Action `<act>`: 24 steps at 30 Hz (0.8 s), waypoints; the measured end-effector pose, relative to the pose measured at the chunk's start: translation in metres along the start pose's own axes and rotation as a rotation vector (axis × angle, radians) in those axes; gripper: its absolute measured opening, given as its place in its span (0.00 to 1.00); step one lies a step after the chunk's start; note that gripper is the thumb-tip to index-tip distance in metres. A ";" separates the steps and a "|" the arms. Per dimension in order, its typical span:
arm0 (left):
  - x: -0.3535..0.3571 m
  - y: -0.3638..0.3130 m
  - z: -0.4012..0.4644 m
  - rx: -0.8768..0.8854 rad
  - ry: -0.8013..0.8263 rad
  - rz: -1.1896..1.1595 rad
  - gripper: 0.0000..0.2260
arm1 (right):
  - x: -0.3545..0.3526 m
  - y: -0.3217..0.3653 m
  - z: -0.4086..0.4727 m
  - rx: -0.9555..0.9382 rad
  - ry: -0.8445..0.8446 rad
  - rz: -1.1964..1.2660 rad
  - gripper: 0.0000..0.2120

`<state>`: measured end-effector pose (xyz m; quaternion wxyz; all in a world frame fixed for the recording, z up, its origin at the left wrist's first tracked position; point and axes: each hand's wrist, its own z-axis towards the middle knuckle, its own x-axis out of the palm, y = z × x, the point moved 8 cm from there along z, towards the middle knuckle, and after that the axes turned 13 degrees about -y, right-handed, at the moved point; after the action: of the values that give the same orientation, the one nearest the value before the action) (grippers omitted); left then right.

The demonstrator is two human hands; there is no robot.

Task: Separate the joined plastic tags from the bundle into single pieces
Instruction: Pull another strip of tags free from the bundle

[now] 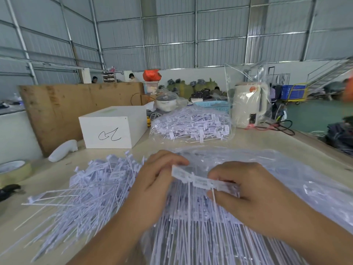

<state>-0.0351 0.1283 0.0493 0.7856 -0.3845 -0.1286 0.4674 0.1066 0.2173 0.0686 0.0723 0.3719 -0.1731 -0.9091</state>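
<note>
A strip of joined white plastic tags (200,180) hangs between both hands above the table. My left hand (152,186) pinches the strip's left end with curled fingers. My right hand (248,194) grips its right part, one thin tail running down past the thumb. Below them lies the bundle of joined tags (191,232) on a clear plastic bag, tails pointing toward me. A loose pile of single tags (91,186) spreads to the left of my left hand.
A clear bag full of tags (191,125) lies further back. A white box (112,127) stands at back left, a tape roll (13,171) at the left edge, a wrapped kettle (248,104) at back right. Brown board stands behind the box.
</note>
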 end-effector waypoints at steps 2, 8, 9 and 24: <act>0.016 -0.004 -0.006 -0.078 0.161 -0.105 0.18 | 0.001 -0.006 0.000 0.029 0.015 -0.038 0.04; 0.018 -0.013 -0.018 -0.030 0.132 0.026 0.11 | 0.006 -0.009 0.001 0.005 0.051 -0.133 0.01; 0.017 -0.014 -0.017 -0.046 0.119 0.022 0.10 | 0.004 -0.007 0.002 -0.019 0.036 -0.164 0.01; 0.010 -0.026 -0.011 -0.267 0.082 -0.321 0.06 | -0.011 0.038 -0.003 -0.251 -0.136 -0.222 0.08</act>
<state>-0.0072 0.1242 0.0587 0.7966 -0.4785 -0.2167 0.2991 0.1166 0.1845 0.0877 0.0057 0.3143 -0.0207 -0.9491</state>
